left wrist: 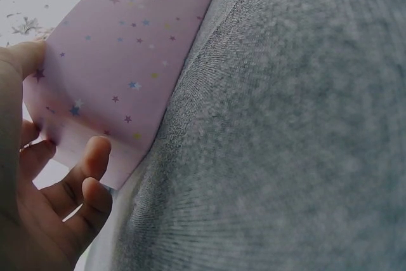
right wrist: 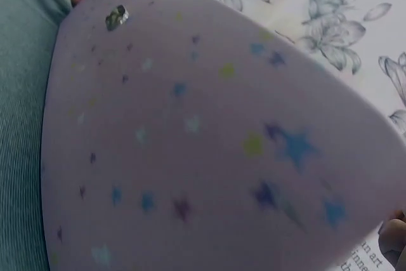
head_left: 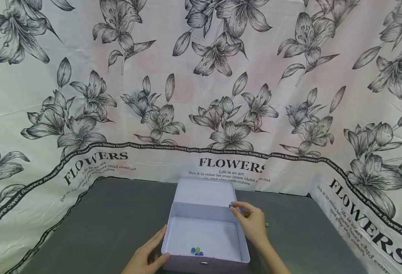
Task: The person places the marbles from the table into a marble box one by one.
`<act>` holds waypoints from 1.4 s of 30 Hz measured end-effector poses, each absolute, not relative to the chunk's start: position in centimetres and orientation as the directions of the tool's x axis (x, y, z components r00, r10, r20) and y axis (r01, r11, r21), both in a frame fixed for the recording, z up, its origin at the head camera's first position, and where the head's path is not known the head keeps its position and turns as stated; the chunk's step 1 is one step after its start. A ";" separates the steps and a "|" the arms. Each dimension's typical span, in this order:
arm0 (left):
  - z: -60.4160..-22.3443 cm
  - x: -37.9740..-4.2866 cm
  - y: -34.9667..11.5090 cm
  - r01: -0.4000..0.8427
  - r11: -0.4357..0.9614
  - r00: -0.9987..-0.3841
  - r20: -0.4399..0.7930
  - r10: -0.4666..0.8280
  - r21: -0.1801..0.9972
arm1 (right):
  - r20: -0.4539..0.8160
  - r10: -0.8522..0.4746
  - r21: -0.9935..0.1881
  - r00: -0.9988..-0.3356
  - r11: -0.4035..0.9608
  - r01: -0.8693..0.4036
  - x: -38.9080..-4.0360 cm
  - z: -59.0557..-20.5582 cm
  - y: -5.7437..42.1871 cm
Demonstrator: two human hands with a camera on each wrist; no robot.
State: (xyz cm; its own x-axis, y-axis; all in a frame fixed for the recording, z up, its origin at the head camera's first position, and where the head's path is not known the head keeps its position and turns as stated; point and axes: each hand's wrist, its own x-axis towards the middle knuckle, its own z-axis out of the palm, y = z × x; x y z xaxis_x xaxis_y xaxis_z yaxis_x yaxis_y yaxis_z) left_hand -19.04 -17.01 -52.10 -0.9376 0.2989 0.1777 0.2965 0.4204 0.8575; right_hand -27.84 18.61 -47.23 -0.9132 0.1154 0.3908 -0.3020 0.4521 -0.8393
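Right hand point(head_left: 253, 224), fingers closed to pinch, holds blue marble point(head_left: 231, 206) at right rear corner of open purple box point(head_left: 183, 262) on bench point(head_left: 118, 220). Left hand point(head_left: 140, 259), fingers part-curled, grips box's left front corner. Loose marbles point(head_left: 197, 250) sit inside box, near front wall; green marble point(head_left: 267, 224) rests right of box.

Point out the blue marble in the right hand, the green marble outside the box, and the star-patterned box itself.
Blue marble point(head_left: 230, 206): head view, its uncovered side.
Green marble point(head_left: 267, 224): head view, middle of its visible surface.
Star-patterned box point(left wrist: 117, 61): left wrist view, its front wall.
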 end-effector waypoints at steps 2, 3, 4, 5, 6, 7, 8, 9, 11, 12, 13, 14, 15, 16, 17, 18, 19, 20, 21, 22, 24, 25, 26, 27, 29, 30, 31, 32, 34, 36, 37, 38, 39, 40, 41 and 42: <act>-52.1 -19.0 -17.0 0.298 0.417 -0.937 0.180 0.300 0.859 | 0.395 0.109 -0.834 -0.912 0.459 -0.306 -27.8 -47.2 18.1; -52.1 -19.0 -17.0 0.297 0.416 -0.937 0.179 0.300 0.859 | 0.400 0.106 -0.831 -0.910 0.461 -0.311 -27.8 -47.1 17.9; -52.1 -18.9 -16.9 0.296 0.417 -0.938 0.179 0.299 0.859 | 0.402 0.104 -0.828 -0.910 0.464 -0.313 -27.8 -47.1 17.7; -52.0 -18.9 -16.9 0.293 0.419 -0.939 0.175 0.297 0.860 | 0.406 0.101 -0.827 -0.908 0.464 -0.318 -27.8 -47.0 17.4; -51.9 -18.9 -16.9 0.290 0.421 -0.940 0.173 0.295 0.859 | 0.415 0.099 -0.822 -0.904 0.468 -0.326 -27.8 -46.9 17.2; -51.9 -18.9 -16.8 0.286 0.423 -0.941 0.170 0.292 0.860 | 0.421 0.096 -0.820 -0.902 0.467 -0.333 -27.9 -46.7 17.0; -51.8 -18.9 -16.8 0.282 0.427 -0.943 0.165 0.290 0.859 | 0.426 0.094 -0.820 -0.900 0.460 -0.340 -27.9 -46.6 16.8; -51.8 -18.9 -16.8 0.277 0.430 -0.944 0.161 0.287 0.859 | 0.432 0.089 -0.821 -0.898 0.451 -0.350 -27.9 -46.5 16.6; -51.7 -18.9 -16.7 0.272 0.437 -0.946 0.156 0.283 0.858 | 0.438 0.079 -0.826 -0.895 0.427 -0.367 -28.0 -46.2 16.2; -51.7 -18.9 -16.7 0.271 0.439 -0.947 0.155 0.282 0.857 | 0.442 0.073 -0.827 -0.894 0.419 -0.374 -28.0 -46.1 16.0; -51.7 -18.9 -16.7 0.271 0.440 -0.947 0.155 0.282 0.856 | 0.442 0.066 -0.831 -0.895 0.407 -0.380 -28.0 -46.1 15.8; -51.8 -18.9 -16.7 0.273 0.441 -0.946 0.157 0.283 0.855 | 0.445 0.056 -0.832 -0.894 0.396 -0.389 -28.0 -46.0 15.6; -51.8 -18.9 -16.8 0.276 0.439 -0.946 0.160 0.283 0.855 | 0.447 0.046 -0.832 -0.893 0.388 -0.396 -28.0 -45.9 15.4; -51.9 -18.9 -16.8 0.281 0.435 -0.944 0.165 0.286 0.856 | 0.447 0.036 -0.833 -0.894 0.381 -0.401 -28.1 -45.8 15.2; -52.0 -18.9 -16.8 0.285 0.431 -0.942 0.169 0.288 0.856 | 0.449 0.026 -0.831 -0.893 0.378 -0.407 -28.1 -45.7 14.9; -52.1 -18.9 -16.8 0.290 0.424 -0.941 0.173 0.292 0.858 | 0.450 0.017 -0.831 -0.893 0.374 -0.412 -28.1 -45.6 14.7; -52.2 -18.9 -16.9 0.293 0.417 -0.939 0.176 0.296 0.860 | 0.450 0.007 -0.830 -0.893 0.371 -0.416 -28.1 -45.5 14.4; -52.3 -18.9 -16.9 0.297 0.412 -0.937 0.180 0.299 0.862 | 0.451 -0.001 -0.831 -0.892 0.365 -0.421 -28.1 -45.3 14.2; -52.4 -18.8 -16.9 0.299 0.407 -0.936 0.181 0.302 0.863 | 0.453 -0.007 -0.830 -0.892 0.361 -0.424 -28.1 -45.2 13.9; -52.5 -18.8 -16.9 0.300 0.404 -0.935 0.183 0.304 0.864 | 0.453 -0.013 -0.831 -0.891 0.356 -0.428 -28.1 -45.1 13.7; -52.6 -18.8 -16.8 0.303 0.399 -0.934 0.185 0.307 0.865 | 0.457 -0.027 -0.828 -0.889 0.351 -0.436 -28.2 -44.9 13.1; -52.6 -18.7 -16.8 0.304 0.399 -0.934 0.187 0.306 0.865 | 0.455 -0.035 -0.828 -0.890 0.351 -0.438 -28.2 -44.8 12.9; -52.6 -18.7 -16.8 0.306 0.398 -0.933 0.189 0.306 0.865 | 0.456 -0.044 -0.826 -0.889 0.351 -0.441 -28.2 -44.7 12.6; -52.6 -18.7 -16.8 0.306 0.397 -0.933 0.190 0.306 0.865 | 0.455 -0.053 -0.825 -0.889 0.352 -0.443 -28.2 -44.6 12.4; -52.6 -18.7 -16.7 0.306 0.396 -0.933 0.189 0.307 0.866 | 0.454 -0.069 -0.821 -0.888 0.355 -0.447 -28.2 -44.5 11.9; -52.6 -18.7 -16.7 0.304 0.396 -0.933 0.187 0.308 0.866 | 0.457 -0.076 -0.819 -0.886 0.353 -0.452 -28.2 -44.4 11.7; -52.6 -18.7 -16.7 0.303 0.397 -0.933 0.185 0.308 0.866 | 0.458 -0.082 -0.818 -0.885 0.351 -0.456 -28.2 -44.4 11.6; -52.6 -18.7 -16.7 0.301 0.399 -0.934 0.182 0.309 0.866 | 0.463 -0.086 -0.815 -0.882 0.351 -0.462 -28.2 -44.4 11.4; -52.5 -18.6 -16.6 0.294 0.403 -0.936 0.175 0.307 0.866 | 0.475 -0.092 -0.806 -0.875 0.352 -0.475 -28.2 -44.5 11.2; -52.4 -18.6 -16.6 0.290 0.410 -0.937 0.171 0.303 0.865 | 0.476 -0.096 -0.800 -0.874 0.365 -0.476 -28.2 -44.5 11.0; -52.4 -18.6 -16.6 0.289 0.413 -0.938 0.171 0.301 0.863 | 0.469 -0.097 -0.802 -0.878 0.370 -0.469 -28.3 -44.6 11.0; -52.3 -18.6 -16.6 0.289 0.417 -0.939 0.171 0.298 0.862 | 0.460 -0.099 -0.805 -0.883 0.375 -0.461 -28.3 -44.7 11.0; -52.3 -18.6 -16.5 0.290 0.420 -0.940 0.173 0.296 0.860 | 0.448 -0.101 -0.808 -0.888 0.380 -0.450 -28.3 -44.8 11.0; -52.2 -18.5 -16.5 0.292 0.423 -0.940 0.175 0.293 0.858 | 0.434 -0.102 -0.812 -0.895 0.386 -0.438 -28.4 -44.8 11.0; -52.2 -18.5 -16.5 0.294 0.426 -0.940 0.178 0.290 0.855 | 0.418 -0.104 -0.819 -0.903 0.387 -0.424 -28.4 -44.9 11.0; -52.2 -18.5 -16.5 0.295 0.430 -0.941 0.181 0.287 0.853 | 0.405 -0.109 -0.824 -0.908 0.387 -0.414 -28.4 -45.0 11.0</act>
